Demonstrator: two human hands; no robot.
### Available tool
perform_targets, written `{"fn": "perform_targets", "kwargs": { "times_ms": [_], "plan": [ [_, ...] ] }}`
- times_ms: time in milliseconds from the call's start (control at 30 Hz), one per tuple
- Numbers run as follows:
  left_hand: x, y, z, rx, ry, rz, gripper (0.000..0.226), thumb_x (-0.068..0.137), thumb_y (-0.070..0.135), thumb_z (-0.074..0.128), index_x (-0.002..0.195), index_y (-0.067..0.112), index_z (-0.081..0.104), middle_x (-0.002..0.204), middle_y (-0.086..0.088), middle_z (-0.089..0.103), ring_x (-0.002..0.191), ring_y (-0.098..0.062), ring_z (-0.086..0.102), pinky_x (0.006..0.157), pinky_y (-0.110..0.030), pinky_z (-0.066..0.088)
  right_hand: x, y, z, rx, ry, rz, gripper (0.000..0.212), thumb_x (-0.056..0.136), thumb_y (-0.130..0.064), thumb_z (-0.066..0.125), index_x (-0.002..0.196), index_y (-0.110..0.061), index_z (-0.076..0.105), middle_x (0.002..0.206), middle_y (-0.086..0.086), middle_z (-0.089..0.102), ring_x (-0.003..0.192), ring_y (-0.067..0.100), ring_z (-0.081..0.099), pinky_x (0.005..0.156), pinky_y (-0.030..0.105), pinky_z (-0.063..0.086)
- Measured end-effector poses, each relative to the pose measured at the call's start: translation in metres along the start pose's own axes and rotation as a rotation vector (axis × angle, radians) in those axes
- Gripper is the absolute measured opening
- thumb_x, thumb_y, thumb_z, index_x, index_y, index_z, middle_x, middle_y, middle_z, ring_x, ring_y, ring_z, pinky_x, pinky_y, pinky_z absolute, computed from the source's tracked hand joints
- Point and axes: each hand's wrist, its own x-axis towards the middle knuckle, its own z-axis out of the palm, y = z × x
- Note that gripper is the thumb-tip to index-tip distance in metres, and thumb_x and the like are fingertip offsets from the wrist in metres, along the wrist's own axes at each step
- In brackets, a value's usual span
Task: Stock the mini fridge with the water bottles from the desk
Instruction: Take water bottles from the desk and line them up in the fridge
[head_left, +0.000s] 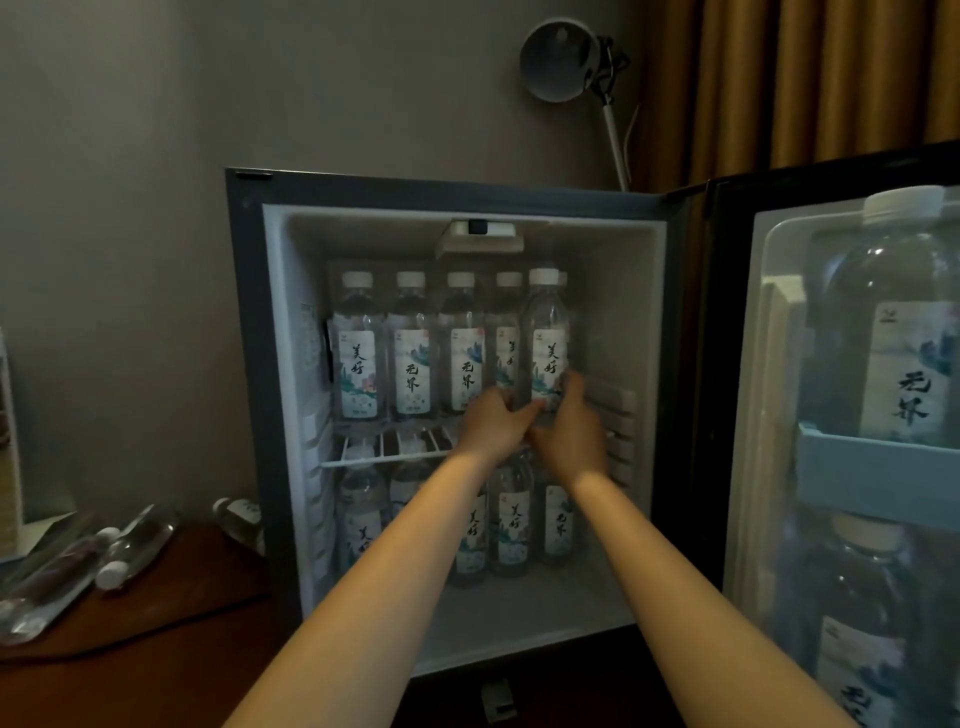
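The mini fridge (249, 364) stands open with its door (737, 364) swung to the right. On the wire shelf (384, 454) several labelled water bottles stand in a row. Both my hands reach in at the shelf's right end and grip the lower part of one upright water bottle (548, 332), my left hand (493, 421) on its left side and my right hand (571, 431) on its right. More bottles (514, 519) stand on the fridge floor, partly hidden by my arms. Two bottles (137, 545) lie on the wooden desk (171, 597) at the left.
The door's racks hold two large water bottles (893, 332), close to my right arm. A third small bottle (241, 517) lies by the fridge's left wall. Packets (47, 582) lie on the desk's left. A lamp (561, 60) hangs above; curtains (805, 78) behind.
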Motion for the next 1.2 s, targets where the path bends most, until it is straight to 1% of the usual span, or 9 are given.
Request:
{"fn": "perform_targets", "kwargs": {
  "times_ms": [200,333,433,533,667,800,900,1067,1200],
  "plan": [
    [-0.003,0.005,0.000,0.028,0.022,-0.046,0.036,0.091,0.029,0.057,0.119,0.005,0.058,0.107,-0.004,0.062,0.087,-0.010,0.051,0.078,-0.023,0.040,0.003,-0.001,-0.007,-0.032,-0.076,0.050,0.064,0.087,-0.018,0.061,0.140,-0.015,0.025,0.126,0.015,0.057,0.109,0.029,0.060,0.086,0.036,0.050],
    [-0.008,0.003,-0.001,0.022,0.047,-0.040,0.028,0.094,0.024,0.051,0.113,0.005,0.060,0.110,-0.010,0.063,0.089,-0.014,0.052,0.080,-0.025,0.039,0.000,0.002,-0.011,-0.046,-0.140,0.093,0.073,0.086,-0.027,0.064,0.144,-0.014,0.022,0.132,0.015,0.054,0.116,0.030,0.056,0.090,0.036,0.048],
    [-0.011,0.001,-0.004,0.062,0.063,-0.046,0.028,0.096,0.015,0.043,0.116,0.003,0.059,0.113,-0.011,0.060,0.099,-0.018,0.053,0.082,-0.025,0.036,-0.004,0.005,-0.011,-0.056,-0.157,0.092,0.072,0.086,-0.024,0.064,0.144,-0.013,0.023,0.135,0.014,0.052,0.120,0.029,0.053,0.093,0.034,0.045],
    [-0.012,0.001,-0.008,0.065,0.038,-0.083,0.032,0.095,0.013,0.044,0.125,0.007,0.055,0.130,-0.009,0.056,0.120,-0.024,0.051,0.096,-0.029,0.038,-0.005,0.005,-0.009,-0.081,-0.160,0.123,0.065,0.088,-0.022,0.061,0.142,-0.014,0.026,0.136,0.014,0.051,0.120,0.030,0.052,0.097,0.041,0.046],
    [-0.015,-0.001,-0.013,0.087,0.013,-0.096,0.035,0.096,0.013,0.044,0.130,0.008,0.052,0.134,-0.010,0.054,0.122,-0.026,0.050,0.106,-0.038,0.038,-0.005,0.004,-0.009,-0.092,-0.182,0.147,0.063,0.089,-0.023,0.060,0.142,-0.014,0.028,0.137,0.014,0.050,0.122,0.030,0.051,0.100,0.042,0.044],
    [-0.023,-0.003,-0.017,0.108,-0.019,-0.086,0.037,0.098,0.016,0.042,0.133,0.010,0.048,0.138,-0.010,0.050,0.126,-0.026,0.047,0.107,-0.037,0.037,-0.006,0.000,-0.009,-0.148,-0.227,0.196,0.068,0.090,-0.023,0.059,0.144,-0.010,0.020,0.138,0.018,0.047,0.122,0.034,0.050,0.100,0.043,0.043],
    [-0.026,-0.002,-0.025,0.087,-0.016,-0.097,0.037,0.098,0.017,0.041,0.134,0.012,0.048,0.139,-0.008,0.048,0.127,-0.025,0.046,0.104,-0.034,0.036,-0.008,-0.004,-0.007,-0.126,-0.176,0.215,0.069,0.088,-0.026,0.061,0.143,-0.011,0.023,0.138,0.017,0.047,0.122,0.033,0.050,0.099,0.045,0.045],
    [-0.039,-0.009,-0.048,-0.156,0.080,-0.145,0.027,0.094,0.005,0.044,0.115,0.013,0.060,0.116,-0.008,0.064,0.104,-0.020,0.060,0.096,-0.035,0.048,-0.031,-0.023,-0.002,-0.153,0.088,-0.077,0.047,0.089,-0.019,0.059,0.131,-0.006,0.043,0.126,0.016,0.052,0.115,0.030,0.053,0.093,0.040,0.048],
    [-0.075,-0.011,-0.080,-0.403,0.135,-0.102,0.023,0.093,-0.001,0.046,0.109,0.003,0.062,0.086,-0.005,0.067,0.084,-0.017,0.064,0.083,-0.029,0.053,-0.053,-0.053,0.016,-0.103,-0.018,-0.183,0.022,0.092,-0.017,0.053,0.110,-0.005,0.059,0.108,0.016,0.064,0.099,0.029,0.060,0.082,0.037,0.049]
  ]
}}
